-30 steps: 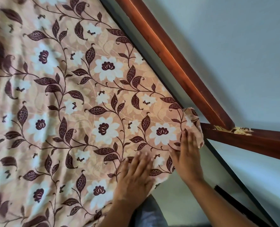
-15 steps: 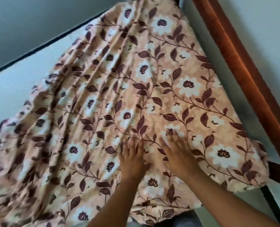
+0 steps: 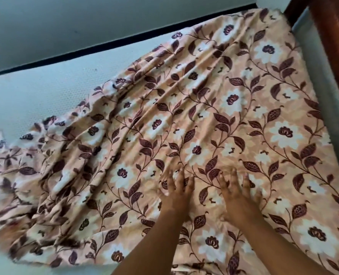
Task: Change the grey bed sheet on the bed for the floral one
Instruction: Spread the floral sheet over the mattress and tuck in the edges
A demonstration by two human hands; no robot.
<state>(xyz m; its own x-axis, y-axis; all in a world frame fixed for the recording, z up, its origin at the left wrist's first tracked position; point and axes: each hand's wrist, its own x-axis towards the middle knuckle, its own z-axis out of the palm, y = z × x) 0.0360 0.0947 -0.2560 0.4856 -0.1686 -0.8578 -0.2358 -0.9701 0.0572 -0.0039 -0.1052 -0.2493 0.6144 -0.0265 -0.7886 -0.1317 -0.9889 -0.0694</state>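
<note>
The floral sheet (image 3: pixel 194 124), peach with white flowers and dark maroon leaves, lies over the right part of the bare pale mattress (image 3: pixel 45 96). It is smooth on the right and bunched in folds toward the left. My left hand (image 3: pixel 176 189) and my right hand (image 3: pixel 238 191) press flat on the sheet side by side near its front edge, fingers spread and blurred by motion. No grey sheet is in view.
A reddish-brown wooden bed frame (image 3: pixel 331 46) runs along the right side. A dark mattress border (image 3: pixel 125 40) lines the far edge, with a pale wall (image 3: pixel 85 20) behind it.
Both hands left the sheet's right corner by the frame and slid left onto the middle of the sheet. The view swung left, showing bare mattress and the bunched part.
</note>
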